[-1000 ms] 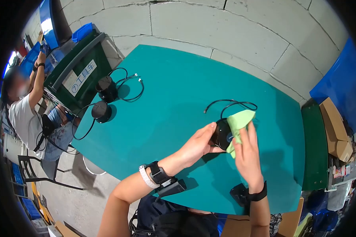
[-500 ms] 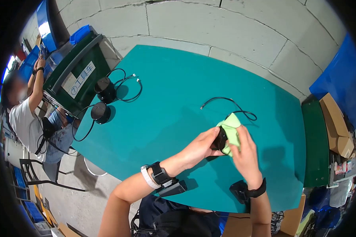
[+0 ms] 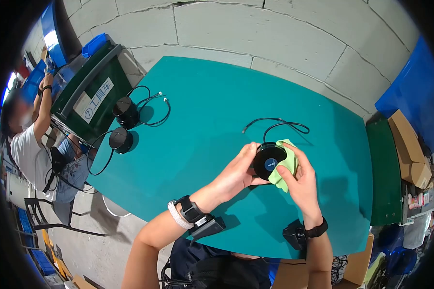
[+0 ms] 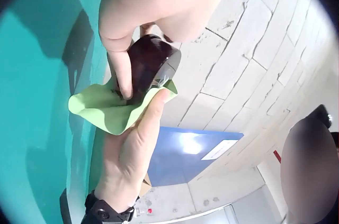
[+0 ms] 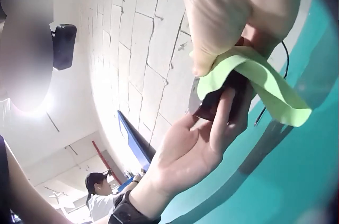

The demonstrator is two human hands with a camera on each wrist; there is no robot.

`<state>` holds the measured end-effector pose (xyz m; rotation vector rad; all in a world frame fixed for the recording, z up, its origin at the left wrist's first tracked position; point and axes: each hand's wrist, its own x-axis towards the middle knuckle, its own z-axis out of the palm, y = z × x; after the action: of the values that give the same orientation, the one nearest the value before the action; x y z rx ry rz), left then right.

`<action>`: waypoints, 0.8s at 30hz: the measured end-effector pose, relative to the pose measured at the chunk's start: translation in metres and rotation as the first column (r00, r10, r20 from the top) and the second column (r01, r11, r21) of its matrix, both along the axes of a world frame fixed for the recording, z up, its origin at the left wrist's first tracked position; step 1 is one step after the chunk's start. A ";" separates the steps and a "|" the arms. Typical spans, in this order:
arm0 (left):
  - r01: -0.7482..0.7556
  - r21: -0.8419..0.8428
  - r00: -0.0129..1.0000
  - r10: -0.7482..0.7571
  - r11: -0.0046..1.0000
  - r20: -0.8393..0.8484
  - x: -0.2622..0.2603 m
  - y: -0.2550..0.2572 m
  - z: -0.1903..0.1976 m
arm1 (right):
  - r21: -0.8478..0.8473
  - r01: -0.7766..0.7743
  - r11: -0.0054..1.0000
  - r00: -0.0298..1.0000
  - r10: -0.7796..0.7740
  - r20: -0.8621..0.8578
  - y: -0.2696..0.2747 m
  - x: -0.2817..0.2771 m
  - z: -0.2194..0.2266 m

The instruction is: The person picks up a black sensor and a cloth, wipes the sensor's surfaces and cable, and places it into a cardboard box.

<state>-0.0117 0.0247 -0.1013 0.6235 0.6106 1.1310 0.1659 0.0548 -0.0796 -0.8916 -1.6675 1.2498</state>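
A round black device (image 3: pixel 264 163) with a blue centre label is held above the green table, its flat face turned toward the head camera. My left hand (image 3: pixel 234 176) grips it by its left side, thumb on the upper edge. My right hand (image 3: pixel 304 185) pinches a light green cloth (image 3: pixel 288 167) against the device's right edge. In the left wrist view the cloth (image 4: pixel 108 113) wraps under the dark device (image 4: pixel 148 65). The right wrist view shows the cloth (image 5: pixel 259 76) draped over part of it. A black cable (image 3: pixel 279 121) trails behind on the table.
Two more black round devices (image 3: pixel 126 112) (image 3: pixel 120 140) with cables stand at the table's left. A green tool cart (image 3: pixel 89 91) and a seated person (image 3: pixel 31 149) are beyond them. Cardboard boxes (image 3: pixel 410 151) lie at the right, and a block wall (image 3: pixel 255 33) runs behind.
The device has turned so that its labelled face shows again. The cloth has shifted from covering it to its right edge, with my right hand.
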 end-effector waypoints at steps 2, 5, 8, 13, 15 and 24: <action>-0.056 0.048 0.987 0.063 0.997 -0.148 0.004 -0.004 0.004 | 0.006 0.020 1.000 1.000 -0.020 0.000 0.000 0.002 -0.002; -0.068 0.079 0.995 0.073 0.995 -0.064 0.005 -0.002 0.002 | 0.029 0.028 0.999 0.999 -0.027 -0.019 -0.002 0.003 0.003; -0.037 0.085 0.999 0.040 0.996 -0.029 0.003 -0.002 0.003 | 0.033 0.011 0.999 0.998 -0.009 -0.056 -0.009 -0.004 0.003; -0.018 0.068 1.000 0.018 0.997 0.000 0.001 0.000 -0.001 | -0.050 -0.055 0.997 0.974 0.065 0.218 -0.008 0.005 -0.001; -0.054 0.008 0.994 0.055 0.999 -0.097 0.000 0.001 -0.002 | -0.029 -0.067 0.997 0.960 0.072 0.269 -0.011 0.005 0.006; 0.072 0.054 0.996 -0.075 0.996 0.046 0.000 -0.001 -0.007 | 0.121 -0.090 0.989 0.982 0.068 0.178 -0.015 0.000 0.000</action>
<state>-0.0116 0.0236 -0.1079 0.6568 0.5144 1.0928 0.1657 0.0399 -0.0794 -0.8834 -1.9157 1.1287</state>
